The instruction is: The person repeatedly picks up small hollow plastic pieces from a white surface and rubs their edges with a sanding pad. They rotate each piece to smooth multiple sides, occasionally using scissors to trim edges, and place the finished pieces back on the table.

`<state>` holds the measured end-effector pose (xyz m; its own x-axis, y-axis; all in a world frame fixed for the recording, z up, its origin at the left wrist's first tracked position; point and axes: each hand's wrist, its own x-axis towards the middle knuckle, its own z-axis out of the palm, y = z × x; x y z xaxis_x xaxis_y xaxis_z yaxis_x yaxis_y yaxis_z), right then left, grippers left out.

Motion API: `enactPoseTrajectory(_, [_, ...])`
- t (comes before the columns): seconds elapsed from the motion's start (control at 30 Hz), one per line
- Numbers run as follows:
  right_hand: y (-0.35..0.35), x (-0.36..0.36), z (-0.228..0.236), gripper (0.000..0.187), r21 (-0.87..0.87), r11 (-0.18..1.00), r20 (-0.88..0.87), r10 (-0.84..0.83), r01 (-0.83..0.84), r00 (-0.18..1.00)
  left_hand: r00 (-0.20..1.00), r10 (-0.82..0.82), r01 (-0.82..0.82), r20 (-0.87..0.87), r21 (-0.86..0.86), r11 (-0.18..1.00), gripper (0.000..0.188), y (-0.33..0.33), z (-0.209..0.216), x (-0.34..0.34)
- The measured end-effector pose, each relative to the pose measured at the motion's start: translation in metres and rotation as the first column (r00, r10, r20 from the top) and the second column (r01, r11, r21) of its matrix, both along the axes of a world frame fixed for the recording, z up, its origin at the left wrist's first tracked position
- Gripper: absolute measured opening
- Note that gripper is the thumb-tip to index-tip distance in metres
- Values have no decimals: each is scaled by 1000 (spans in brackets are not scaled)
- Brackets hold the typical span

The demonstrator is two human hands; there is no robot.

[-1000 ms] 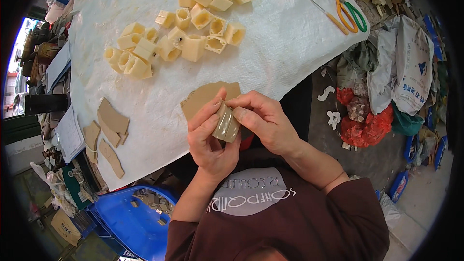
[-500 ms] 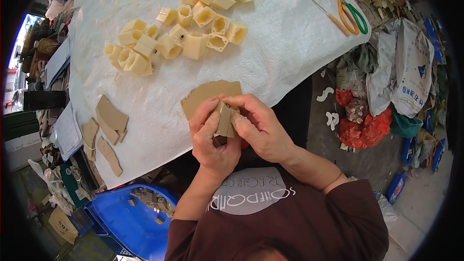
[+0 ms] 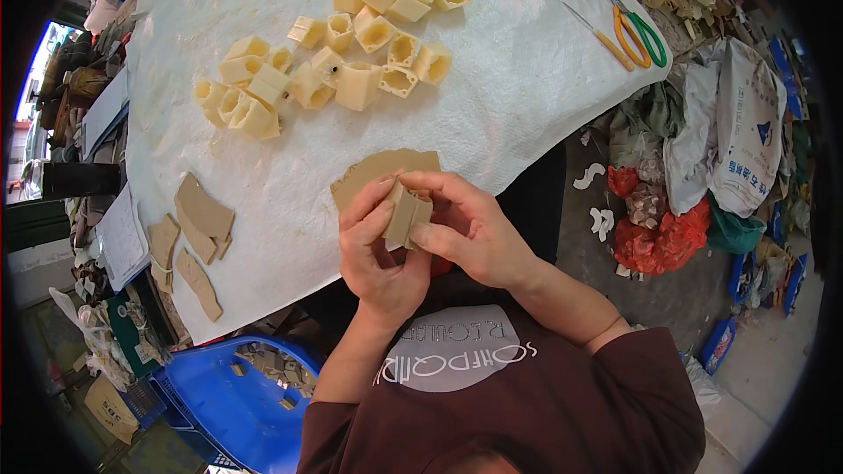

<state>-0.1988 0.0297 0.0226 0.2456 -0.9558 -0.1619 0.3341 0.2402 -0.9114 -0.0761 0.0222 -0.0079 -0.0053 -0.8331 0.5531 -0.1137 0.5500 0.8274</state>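
Head view: pinching a tan block (image 3: 403, 219) between left hand (image 3: 386, 283) and right hand (image 3: 486, 241), both with fingers curled on it, likely light, stiff and slippery, best held by its flat sides.

Head-worn wide fisheye view, left camera of a side-by-side pair, facing down past the wearer's dark shirt (image 3: 580, 404), left hand (image 3: 379, 254) and right hand (image 3: 474, 233) close below at center, white sheet (image 3: 500, 96) stretching beyond

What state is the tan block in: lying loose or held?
Held: the left hand and right hand clasp the tan block between them, fingers on both sides.
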Motion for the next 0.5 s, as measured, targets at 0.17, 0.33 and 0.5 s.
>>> enactPoseTrajectory(0.17, [1, -6, 5, 39, -33, 999, -60, 31, -33, 998, 997, -70, 70, -20, -17, 997, 52, 2, -1, 1])
enactPoseTrajectory(0.33, [-1, -13, 0, 30, 6, 998, -55, 56, -56, 997, 994, -106, 105, -28, -21, 994, 52, 4, -1, 1])
enactPoseTrajectory(0.5, [-7, -16, -8, 24, -53, 998, 44, 26, -23, 999, 994, -110, 111, -18, 21, 994, 53, 5, 5, -1])
